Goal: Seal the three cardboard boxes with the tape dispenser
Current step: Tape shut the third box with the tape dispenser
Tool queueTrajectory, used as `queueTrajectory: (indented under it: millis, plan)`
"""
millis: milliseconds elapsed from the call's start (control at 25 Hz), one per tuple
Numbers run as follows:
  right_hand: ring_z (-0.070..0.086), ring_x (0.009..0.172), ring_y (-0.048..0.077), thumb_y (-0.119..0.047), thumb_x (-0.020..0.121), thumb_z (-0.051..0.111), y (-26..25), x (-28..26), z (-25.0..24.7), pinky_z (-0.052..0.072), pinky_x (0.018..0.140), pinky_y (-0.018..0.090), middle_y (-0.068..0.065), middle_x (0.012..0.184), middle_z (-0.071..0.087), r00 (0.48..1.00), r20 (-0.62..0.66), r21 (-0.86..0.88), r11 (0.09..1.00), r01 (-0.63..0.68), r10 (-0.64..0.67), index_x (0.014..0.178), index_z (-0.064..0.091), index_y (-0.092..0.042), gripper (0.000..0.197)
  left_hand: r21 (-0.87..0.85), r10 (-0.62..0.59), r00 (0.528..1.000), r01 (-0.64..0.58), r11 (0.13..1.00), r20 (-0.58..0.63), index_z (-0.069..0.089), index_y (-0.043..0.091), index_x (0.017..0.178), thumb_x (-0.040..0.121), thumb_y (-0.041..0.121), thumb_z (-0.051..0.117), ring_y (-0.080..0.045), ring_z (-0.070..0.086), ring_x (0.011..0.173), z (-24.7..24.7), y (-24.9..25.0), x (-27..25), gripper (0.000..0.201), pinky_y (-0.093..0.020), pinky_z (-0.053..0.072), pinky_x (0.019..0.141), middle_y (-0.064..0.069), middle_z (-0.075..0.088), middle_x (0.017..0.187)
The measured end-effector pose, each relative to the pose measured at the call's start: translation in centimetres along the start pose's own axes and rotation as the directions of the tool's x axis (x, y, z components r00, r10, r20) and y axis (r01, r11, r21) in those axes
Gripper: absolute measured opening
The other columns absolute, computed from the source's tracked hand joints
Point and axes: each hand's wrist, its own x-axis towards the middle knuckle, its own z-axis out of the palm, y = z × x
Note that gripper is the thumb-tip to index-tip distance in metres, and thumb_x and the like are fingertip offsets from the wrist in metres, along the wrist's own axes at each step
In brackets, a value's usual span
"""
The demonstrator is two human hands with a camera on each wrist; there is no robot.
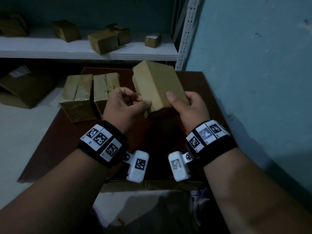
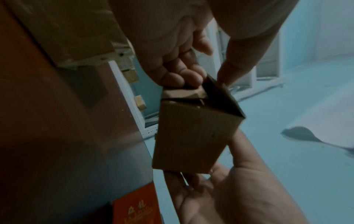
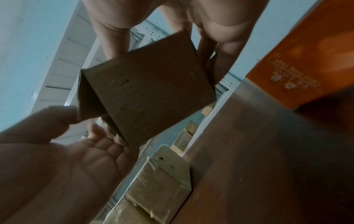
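A small plain cardboard box (image 1: 157, 85) is held tilted above the dark brown table (image 1: 199, 92) by both hands. My right hand (image 1: 179, 100) grips its near right end, thumb on top and fingers underneath. My left hand (image 1: 143, 103) has curled fingers (image 2: 180, 75) on the box's near-left end, where loose flaps (image 2: 216, 97) stand partly open. Two tape-wrapped boxes (image 1: 77, 97) (image 1: 104, 88) sit side by side on the table's far left. No tape dispenser shows in any view.
An orange printed pack (image 3: 306, 53) lies on the table under my right wrist. A white shelf (image 1: 84, 53) behind the table carries several small boxes. A blue wall (image 1: 253, 81) bounds the right side. A larger open carton (image 1: 22, 88) sits lower left.
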Motion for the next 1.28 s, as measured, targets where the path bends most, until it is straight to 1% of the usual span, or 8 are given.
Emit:
queueTrajectory:
  millis: [160,320,600,840,960,1080,1160,1280]
  plan:
    - [0.071,0.091,0.001,-0.064,0.066,0.09,-0.3,-1.3,0.3,0.06,0.08,0.028,-0.013,0.107,0.072,0.998,-0.028,-0.091,0.994,0.056,-0.059,0.116,0.063,-0.029,0.067,-0.033,-0.168,0.986,0.168,0.985,-0.013,0.05,0.015,0.133,0.075,-0.007,0.085,-0.012,0.075,0.091,-0.6,0.2,-0.3,0.071,-0.03,0.06,0.072,-0.003,0.065,0.119]
    - [0.067,0.097,0.003,-0.062,0.063,0.092,-0.4,-1.4,-0.5,0.059,0.08,0.03,-0.015,0.114,0.067,0.991,0.007,-0.265,0.955,0.131,-0.134,0.123,0.058,-0.031,0.076,0.162,-0.266,0.956,0.246,0.956,0.121,0.057,0.015,0.139,0.085,-0.003,0.079,-0.017,0.076,0.106,-1.3,-0.1,-0.8,0.061,-0.037,0.063,0.086,-0.002,0.073,0.125]
    - [0.053,0.114,0.014,-0.051,0.068,0.094,0.3,-1.7,-1.7,0.038,0.096,0.027,-0.009,0.122,0.06,0.858,0.341,-0.676,0.535,0.507,-0.383,0.127,0.062,-0.025,0.072,-0.136,-0.675,0.693,0.716,0.684,0.254,0.06,-0.002,0.13,0.075,-0.008,0.058,-0.038,0.073,0.109,-0.8,-1.9,-3.1,0.056,-0.046,0.058,0.1,-0.022,0.073,0.122]
    - [0.053,0.119,0.016,-0.043,0.077,0.089,0.8,-2.0,-1.8,0.035,0.101,0.025,-0.006,0.125,0.062,0.806,0.472,-0.704,0.398,0.589,-0.358,0.127,0.062,-0.022,0.06,-0.106,-0.716,0.63,0.768,0.632,0.301,0.051,0.004,0.145,0.074,0.022,0.07,-0.041,0.064,0.123,-2.1,-1.8,-2.5,0.075,-0.046,0.052,0.108,-0.027,0.064,0.134]
    - [0.053,0.122,0.016,-0.041,0.078,0.089,0.6,-1.9,-1.7,0.039,0.107,0.03,-0.007,0.129,0.063,0.788,0.511,-0.684,0.393,0.614,-0.342,0.127,0.063,-0.024,0.058,-0.067,-0.724,0.652,0.752,0.656,0.227,0.047,0.015,0.15,0.078,0.051,0.081,-0.041,0.063,0.126,-3.6,-1.8,-1.5,0.087,-0.048,0.054,0.103,-0.024,0.058,0.144]
    - [0.052,0.125,0.017,-0.039,0.078,0.089,0.5,-2.1,-1.6,0.043,0.111,0.038,-0.007,0.131,0.064,0.759,0.576,-0.654,0.387,0.651,-0.304,0.125,0.064,-0.026,0.054,0.164,-0.644,0.765,0.633,0.757,0.02,0.04,0.026,0.158,0.065,0.08,0.081,-0.032,0.057,0.134,-5.2,-1.4,-0.9,0.114,-0.049,0.048,0.106,-0.009,0.052,0.156]
    - [0.049,0.128,0.017,-0.035,0.078,0.089,0.6,-2.3,-1.5,0.039,0.112,0.035,-0.009,0.135,0.064,0.723,0.629,-0.615,0.386,0.687,-0.285,0.125,0.066,-0.026,0.052,0.393,-0.473,0.88,0.454,0.8,-0.054,0.038,0.031,0.16,0.084,0.076,0.067,-0.028,0.046,0.144,-5.4,-1.1,-1.2,0.093,-0.04,0.04,0.106,-0.002,0.043,0.163]
    - [0.048,0.129,0.015,-0.034,0.077,0.09,0.8,-2.2,-1.2,0.04,0.112,0.036,-0.012,0.136,0.064,0.699,0.652,-0.591,0.382,0.711,-0.293,0.123,0.068,-0.028,0.051,0.492,-0.304,0.944,0.206,0.846,0.128,0.043,0.051,0.153,0.097,0.052,0.065,-0.016,0.039,0.146,-5.1,-1.1,-1.7,0.06,-0.035,0.039,0.11,0.007,0.037,0.165]
